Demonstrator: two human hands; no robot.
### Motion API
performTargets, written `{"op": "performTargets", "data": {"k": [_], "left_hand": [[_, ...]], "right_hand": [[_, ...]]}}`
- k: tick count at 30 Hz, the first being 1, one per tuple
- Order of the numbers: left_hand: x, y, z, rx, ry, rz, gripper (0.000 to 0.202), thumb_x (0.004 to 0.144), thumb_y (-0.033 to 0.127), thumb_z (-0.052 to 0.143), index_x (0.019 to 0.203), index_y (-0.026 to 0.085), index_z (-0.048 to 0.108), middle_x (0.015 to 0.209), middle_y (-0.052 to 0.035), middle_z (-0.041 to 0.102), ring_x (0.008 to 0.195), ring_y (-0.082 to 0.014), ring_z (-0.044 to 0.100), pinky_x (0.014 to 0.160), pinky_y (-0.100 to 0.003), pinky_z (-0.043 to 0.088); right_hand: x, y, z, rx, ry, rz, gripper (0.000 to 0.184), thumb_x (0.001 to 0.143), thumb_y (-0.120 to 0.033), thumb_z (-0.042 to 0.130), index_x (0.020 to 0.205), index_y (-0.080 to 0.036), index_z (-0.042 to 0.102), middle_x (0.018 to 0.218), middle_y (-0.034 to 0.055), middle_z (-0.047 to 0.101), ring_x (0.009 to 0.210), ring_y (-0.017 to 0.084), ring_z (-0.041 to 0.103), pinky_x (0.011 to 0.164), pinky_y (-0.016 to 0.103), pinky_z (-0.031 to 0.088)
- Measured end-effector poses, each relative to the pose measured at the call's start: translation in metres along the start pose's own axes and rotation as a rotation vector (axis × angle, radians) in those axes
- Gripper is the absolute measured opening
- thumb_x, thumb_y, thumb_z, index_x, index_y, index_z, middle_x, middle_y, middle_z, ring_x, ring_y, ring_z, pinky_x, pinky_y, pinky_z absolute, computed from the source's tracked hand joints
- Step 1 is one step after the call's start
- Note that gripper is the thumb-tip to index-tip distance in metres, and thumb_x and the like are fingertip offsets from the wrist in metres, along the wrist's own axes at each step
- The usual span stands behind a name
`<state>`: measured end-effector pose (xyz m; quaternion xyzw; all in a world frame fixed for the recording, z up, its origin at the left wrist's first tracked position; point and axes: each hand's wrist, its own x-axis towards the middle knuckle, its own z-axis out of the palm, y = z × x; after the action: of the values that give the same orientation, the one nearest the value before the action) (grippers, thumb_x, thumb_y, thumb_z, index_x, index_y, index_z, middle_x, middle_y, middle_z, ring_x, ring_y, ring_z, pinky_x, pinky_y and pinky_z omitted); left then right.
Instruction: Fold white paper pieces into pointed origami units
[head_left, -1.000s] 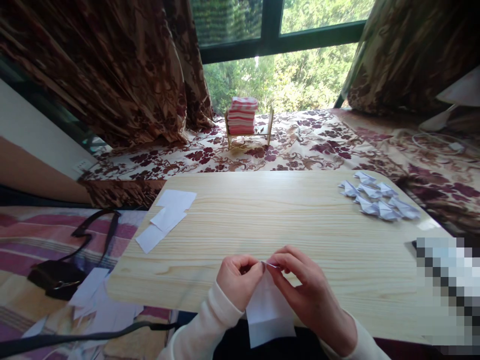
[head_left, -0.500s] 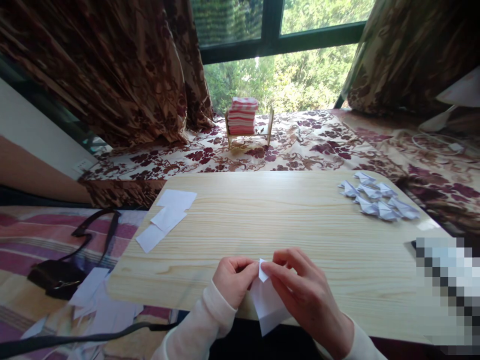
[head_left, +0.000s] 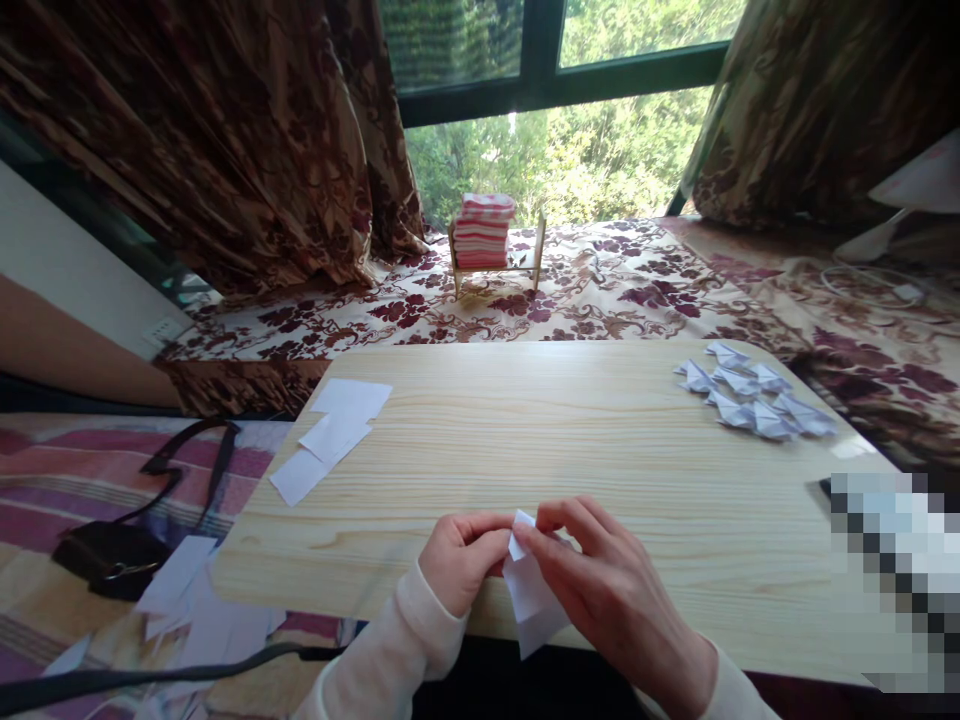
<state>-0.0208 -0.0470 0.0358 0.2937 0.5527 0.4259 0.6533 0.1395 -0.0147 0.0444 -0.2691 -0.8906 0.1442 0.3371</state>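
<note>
Left hand [head_left: 454, 562] and right hand [head_left: 604, 575] pinch the paper [head_left: 532, 598]; its top flap [head_left: 516, 548] shows broader than a second ago

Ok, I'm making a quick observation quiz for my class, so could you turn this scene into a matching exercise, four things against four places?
Things
1. Partly folded sheet
2. Folded paper shapes
3. Dark bag
4. Pink-and-white cloth stack

Places
A. Near the far right corner of the table
B. On the small stand by the window
C. Held in the left hand and the right hand
D. On the striped bedding, left of the table

Pairs: 1-C, 2-A, 3-D, 4-B
</note>
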Motion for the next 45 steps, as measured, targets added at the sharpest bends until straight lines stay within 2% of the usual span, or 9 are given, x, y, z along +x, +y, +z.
{"op": "performTargets", "data": {"k": [4,13,18,21,24,29,32,39,45], "left_hand": [[-0.001,0.0,-0.001,-0.055,-0.046,-0.035,0.033,0.06,0.027,0.066,0.089,0.012,0.073,0.067,-0.0058,0.067,0.067,-0.0156,0.056,0.065,-0.026,0.042],[0.0,0.002,-0.002,-0.116,-0.081,-0.056,0.034,0.056,0.022,0.06,0.085,0.013,0.074,0.063,-0.0038,0.064,0.059,-0.0114,0.05,0.059,-0.023,0.038],[-0.003,0.01,0.001,-0.078,-0.084,-0.026,0.033,0.058,0.023,0.061,0.087,0.013,0.073,0.068,-0.0043,0.067,0.065,-0.0132,0.053,0.063,-0.024,0.04],[-0.005,0.012,0.002,-0.019,-0.073,-0.007,0.032,0.059,0.02,0.061,0.088,0.013,0.073,0.07,-0.0036,0.067,0.069,-0.0142,0.055,0.066,-0.024,0.04],[-0.004,0.009,0.002,-0.054,-0.068,-0.054,0.033,0.056,0.02,0.061,0.086,0.013,0.074,0.064,-0.0022,0.065,0.06,-0.0123,0.053,0.059,-0.023,0.039],[-0.002,0.005,0.001,-0.172,-0.099,-0.138,0.027,0.051,0.018,0.064,0.076,0.012,0.074,0.054,0.0001,0.059,0.05,-0.0084,0.048,0.052,-0.021,0.038],[-0.001,0.004,-0.002,-0.227,-0.12,-0.163,0.026,0.052,0.02,0.065,0.076,0.011,0.073,0.053,0.0,0.058,0.049,-0.0079,0.047,0.052,-0.022,0.04],[0.001,0.0,-0.003,-0.317,-0.152,-0.226,0.034,0.051,0.023,0.067,0.082,0.009,0.072,0.071,-0.0072,0.066,0.062,-0.0128,0.057,0.061,-0.024,0.046],[-0.002,0.001,0.007,-0.3,-0.07,-0.165,0.029,0.055,0.02,0.07,0.083,0.012,0.073,0.065,-0.0037,0.067,0.06,-0.0113,0.057,0.059,-0.022,0.045]], "right_hand": [[-0.001,0.001,0.0,-0.015,-0.005,-0.011,0.027,0.089,-0.013,0.043,0.108,-0.022,0.061,0.084,0.007,0.057,0.073,0.016,0.051,0.061,0.028,0.044],[-0.003,0.002,0.001,-0.028,-0.018,-0.004,0.03,0.089,-0.013,0.042,0.11,-0.023,0.06,0.088,0.0071,0.058,0.076,0.016,0.052,0.064,0.028,0.046],[-0.002,0.001,-0.001,-0.018,-0.007,-0.018,0.03,0.088,-0.012,0.043,0.11,-0.023,0.06,0.088,0.0073,0.058,0.076,0.017,0.053,0.063,0.029,0.046],[-0.005,0.003,0.001,-0.02,0.01,0.016,0.033,0.087,-0.011,0.043,0.114,-0.024,0.058,0.088,0.0072,0.058,0.077,0.017,0.054,0.062,0.03,0.046],[-0.009,0.006,0.005,-0.047,0.065,0.079,0.033,0.087,-0.012,0.043,0.116,-0.022,0.055,0.093,0.0081,0.059,0.083,0.018,0.056,0.066,0.031,0.048],[-0.011,0.006,0.006,-0.006,0.063,0.141,0.021,0.088,-0.015,0.043,0.097,-0.019,0.062,0.087,0.0076,0.061,0.079,0.018,0.058,0.067,0.031,0.048],[-0.011,0.008,0.001,0.172,0.001,0.235,0.024,0.089,-0.016,0.041,0.099,-0.02,0.063,0.086,0.0065,0.062,0.077,0.017,0.058,0.066,0.028,0.048],[-0.005,0.018,-0.017,0.489,-0.056,0.691,0.031,0.088,-0.041,0.043,0.087,-0.019,0.065,0.079,0.0035,0.065,0.073,0.016,0.059,0.063,0.025,0.046],[0.006,0.012,-0.013,0.595,-0.279,0.787,0.048,0.089,-0.052,0.032,0.06,-0.017,0.049,0.056,-0.0019,0.045,0.054,0.011,0.041,0.048,0.023,0.03]]}}
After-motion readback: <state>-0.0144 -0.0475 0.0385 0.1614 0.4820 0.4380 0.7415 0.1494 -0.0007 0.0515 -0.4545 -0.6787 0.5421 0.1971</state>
